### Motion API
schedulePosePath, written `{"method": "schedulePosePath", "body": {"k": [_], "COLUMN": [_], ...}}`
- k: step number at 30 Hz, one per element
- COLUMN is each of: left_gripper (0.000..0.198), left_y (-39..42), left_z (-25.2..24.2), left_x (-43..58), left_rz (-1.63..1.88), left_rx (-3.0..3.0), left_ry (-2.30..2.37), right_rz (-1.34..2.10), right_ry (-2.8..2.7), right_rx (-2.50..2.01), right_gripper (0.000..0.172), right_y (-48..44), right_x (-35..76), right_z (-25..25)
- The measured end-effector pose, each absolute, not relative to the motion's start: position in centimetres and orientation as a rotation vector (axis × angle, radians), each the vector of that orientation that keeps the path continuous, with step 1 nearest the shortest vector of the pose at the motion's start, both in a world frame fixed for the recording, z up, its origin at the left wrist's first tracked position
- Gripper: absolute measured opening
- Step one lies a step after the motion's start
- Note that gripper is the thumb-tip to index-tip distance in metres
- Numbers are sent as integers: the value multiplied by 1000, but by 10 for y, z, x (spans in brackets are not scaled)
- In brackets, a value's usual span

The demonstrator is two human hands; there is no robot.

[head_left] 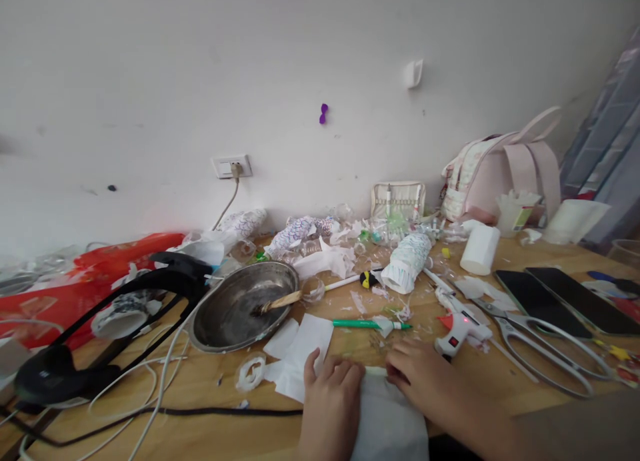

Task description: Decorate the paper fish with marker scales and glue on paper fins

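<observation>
Both of my hands rest on a white sheet of tissue-like paper (387, 418) at the near edge of the wooden table (215, 421). My left hand (330, 398) lies on the sheet's left side with fingers curled down onto it. On the sheet's top right corner sits my right hand (425, 381), its fingers bent and pressing the paper. Just beyond my hands lie a green pen (367, 324) and a white hot glue gun (457, 329). Loose white paper pieces (303, 344) lie left of my left hand.
A metal bowl (240, 311) with a brush (283, 302) sits left of centre. Large scissors (540, 344), two dark phones (565, 298), a white roll (479, 249) and a pink bag (500, 171) are to the right. Cables and a black stand (100, 341) crowd the left, beside red plastic (75, 274).
</observation>
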State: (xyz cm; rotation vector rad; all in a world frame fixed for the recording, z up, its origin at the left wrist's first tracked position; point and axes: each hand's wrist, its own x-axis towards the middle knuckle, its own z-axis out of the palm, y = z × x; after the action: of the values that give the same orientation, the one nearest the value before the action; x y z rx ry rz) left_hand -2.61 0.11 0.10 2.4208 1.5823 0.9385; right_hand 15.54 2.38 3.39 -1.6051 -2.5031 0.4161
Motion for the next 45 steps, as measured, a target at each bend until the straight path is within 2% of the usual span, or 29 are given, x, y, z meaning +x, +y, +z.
{"method": "schedulePosePath", "body": {"k": [8,16,20,23,29,32,35,39,41,45], "left_gripper": [34,27,29,22,8,23,42,54,55,56], "left_y": [0,-4,-1,0,0,-1,-3,-3,-4,-4], "left_z": [-10,-5,0,1,18,27,29,26,25,24], "left_x": [-30,-31,-32,-33,-38,-40,-40,-38,-37,-38], "left_rz": [1004,981,871,845,717,718,774,785,793,803], "left_rx": [2444,2527,2480,2405,1955,1562,1316,1169,1143,1126], "left_ry": [1475,1419,1391,1384,1280,1164,1077,1045,1049,1063], "right_rz": [439,628,640,661,1144,1336,1133,670,623,768], "right_ry": [-2568,-2351,-2319,-2278,-1917,-1686,-1638,-1740,-1798,-1832], "right_rx": [-1617,-1825,-1852,-1866,-1548,-1409,-1377,-1236,-1228,-1276], "right_gripper": [14,21,13,11,8,21,22,18,20,18], "right_y": [10,10,8,6,9,11,9,1,-3,-8], "right_x": [155,153,151,153,164,166,164,161,161,160], "right_z": [39,39,41,43,54,58,57,50,48,51]}}
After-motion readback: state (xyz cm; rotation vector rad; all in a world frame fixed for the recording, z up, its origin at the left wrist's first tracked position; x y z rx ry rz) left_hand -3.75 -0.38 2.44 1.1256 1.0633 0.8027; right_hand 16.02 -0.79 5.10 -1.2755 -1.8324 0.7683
